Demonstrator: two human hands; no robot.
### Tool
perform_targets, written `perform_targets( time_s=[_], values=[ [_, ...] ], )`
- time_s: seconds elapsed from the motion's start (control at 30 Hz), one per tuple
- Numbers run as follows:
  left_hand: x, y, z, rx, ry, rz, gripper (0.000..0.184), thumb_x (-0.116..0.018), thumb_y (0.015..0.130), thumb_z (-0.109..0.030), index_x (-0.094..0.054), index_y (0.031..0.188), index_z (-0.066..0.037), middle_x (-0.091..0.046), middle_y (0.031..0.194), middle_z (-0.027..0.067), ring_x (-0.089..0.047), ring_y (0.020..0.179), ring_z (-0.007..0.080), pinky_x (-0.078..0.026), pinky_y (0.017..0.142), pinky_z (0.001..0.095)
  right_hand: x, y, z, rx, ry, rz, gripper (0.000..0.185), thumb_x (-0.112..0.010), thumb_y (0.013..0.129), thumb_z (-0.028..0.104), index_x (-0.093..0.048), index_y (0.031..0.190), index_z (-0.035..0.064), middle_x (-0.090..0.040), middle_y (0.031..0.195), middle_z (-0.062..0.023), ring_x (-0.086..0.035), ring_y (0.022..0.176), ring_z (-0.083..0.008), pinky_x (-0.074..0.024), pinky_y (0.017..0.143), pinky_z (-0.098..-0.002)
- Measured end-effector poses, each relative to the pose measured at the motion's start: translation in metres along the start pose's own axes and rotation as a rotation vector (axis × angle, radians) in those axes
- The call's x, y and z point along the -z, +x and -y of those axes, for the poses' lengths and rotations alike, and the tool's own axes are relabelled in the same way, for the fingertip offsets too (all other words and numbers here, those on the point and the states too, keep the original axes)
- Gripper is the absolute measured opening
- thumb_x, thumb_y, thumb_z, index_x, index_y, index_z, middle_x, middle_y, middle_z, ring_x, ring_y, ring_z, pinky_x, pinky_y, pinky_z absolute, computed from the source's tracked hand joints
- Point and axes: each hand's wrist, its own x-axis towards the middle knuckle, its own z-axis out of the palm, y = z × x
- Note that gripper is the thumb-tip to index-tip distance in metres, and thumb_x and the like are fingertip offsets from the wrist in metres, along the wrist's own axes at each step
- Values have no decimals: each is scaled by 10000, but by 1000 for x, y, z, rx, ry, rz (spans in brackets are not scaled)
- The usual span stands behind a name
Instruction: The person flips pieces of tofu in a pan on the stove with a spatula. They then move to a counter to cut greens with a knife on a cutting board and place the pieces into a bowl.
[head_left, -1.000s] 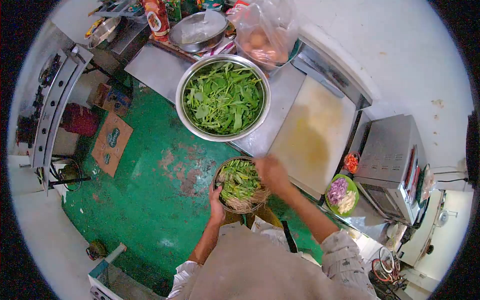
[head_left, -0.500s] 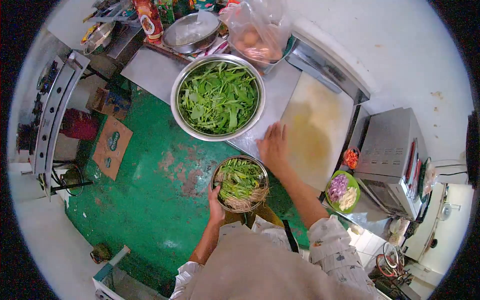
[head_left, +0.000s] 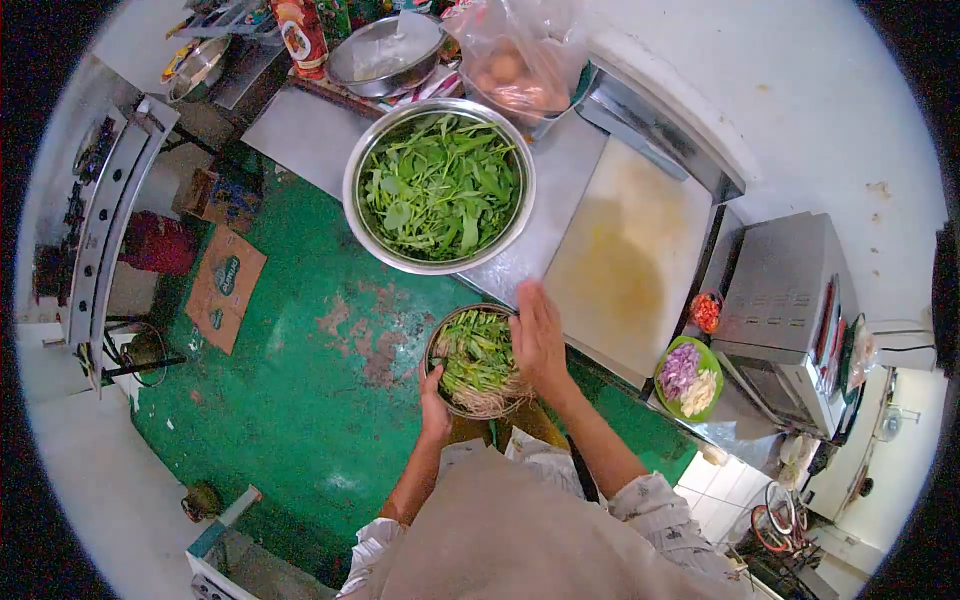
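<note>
A round metal bowl (head_left: 431,352) of green stems and pale roots (head_left: 480,362) is held low in front of my body. My left hand (head_left: 434,405) grips its left rim, thumb over the edge. At the bowl's right rim is my right hand (head_left: 539,340), fingers extended and nothing visible in its palm. Beyond them, a large steel bowl (head_left: 353,215) full of green leaves (head_left: 440,190) stands at the counter's edge. A white cutting board (head_left: 630,260) with a yellowish stain lies to the right.
A green plate (head_left: 713,392) of chopped purple and pale pieces and a small bowl of red pieces (head_left: 705,312) sit near a microwave (head_left: 785,290). Bagged eggs (head_left: 515,80) stand behind the leaves. Cardboard (head_left: 225,290) lies on the green floor.
My right hand moved from the bowl's right rim out over the counter by the cutting board, then came back to the rim. My left hand keeps its hold on the bowl.
</note>
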Motion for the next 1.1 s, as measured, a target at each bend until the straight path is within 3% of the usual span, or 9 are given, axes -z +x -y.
perform_targets(
  time_s=[0.07, 0.17, 0.3, 0.57, 0.77, 0.9, 1.0, 1.03, 1.1],
  values=[
    [13, 11, 10, -20, 19, 43, 582, -550, 829, -247, -366, 1348, -59, -454, 1285, 109, -442, 1163, 245, -354, 987, 386, -5, 14, -3, -150, -379, 40, 464, -542, 856, 122, -428, 1276, -38, -444, 1320, -221, -418, 1236, -365, -291, 1056, -480],
    [-1, 6, 6, -32, -49, -22, 458, -577, 825, -321, -507, 1175, -34, -612, 1084, 110, -600, 954, 272, -482, 860, 413, -13, -3, 8, -18, -386, 125, 435, -553, 840, 112, -479, 1237, -49, -500, 1278, -204, -427, 1244, -340, -263, 1081, -464],
    [-6, 4, 1, -23, -63, 8, 449, -577, 826, -320, -511, 1171, -40, -604, 1102, 106, -591, 971, 270, -472, 873, 410, -8, -37, 23, 109, -106, 273, 349, -575, 808, 110, -575, 1136, -10, -583, 1172, -173, -471, 1208, -323, -283, 1076, -451],
    [-23, -16, -16, -49, -4, -33, 461, -588, 822, -351, -520, 1166, -53, -592, 1131, 107, -573, 1012, 261, -449, 903, 402, 20, -18, 26, -73, 20, 232, 114, -588, 755, 26, -614, 865, 43, -612, 878, -131, -568, 771, -306, -455, 817, -399],
    [-7, -52, -49, 81, -119, -47, 364, -564, 843, -305, -549, 1098, -46, -617, 1026, 72, -600, 921, 225, -471, 836, 358, 52, -27, 13, -421, 290, -111, 125, -556, 851, 114, -613, 935, 40, -605, 933, -150, -574, 907, -325, -448, 819, -394],
    [3, -81, -77, 17, -100, -114, 410, -552, 846, -344, -554, 1099, -22, -617, 1067, 106, -597, 952, 249, -468, 862, 380, 59, -45, 45, -497, 377, 39, 161, -526, 889, 125, -600, 1007, 44, -612, 966, -151, -574, 935, -325, -443, 846, -407],
    [17, -98, -89, -39, -66, -124, 454, -535, 855, -368, -531, 1151, -23, -602, 1110, 120, -587, 986, 274, -458, 893, 403, 46, -70, 75, -94, 299, 78, 220, -575, 851, 80, -600, 1065, 31, -598, 1022, -154, -569, 966, -316, -467, 831, -375],
    [24, -102, -91, -94, -57, -154, 480, -529, 861, -381, -514, 1189, -31, -589, 1144, 129, -581, 1008, 283, -454, 904, 413, 40, -76, 85, 225, 199, 55, 247, -594, 837, 74, -593, 1074, 4, -586, 1091, -156, -561, 1001, -319, -462, 863, -377],
    [35, -106, -91, -87, -90, -181, 463, -524, 866, -368, -512, 1184, -31, -588, 1141, 125, -580, 1005, 283, -463, 889, 411, 13, -101, 109, 165, 249, 86, 264, -562, 840, 70, -581, 1088, -16, -556, 1168, -162, -533, 1073, -317, -460, 889, -388]
  ],
)
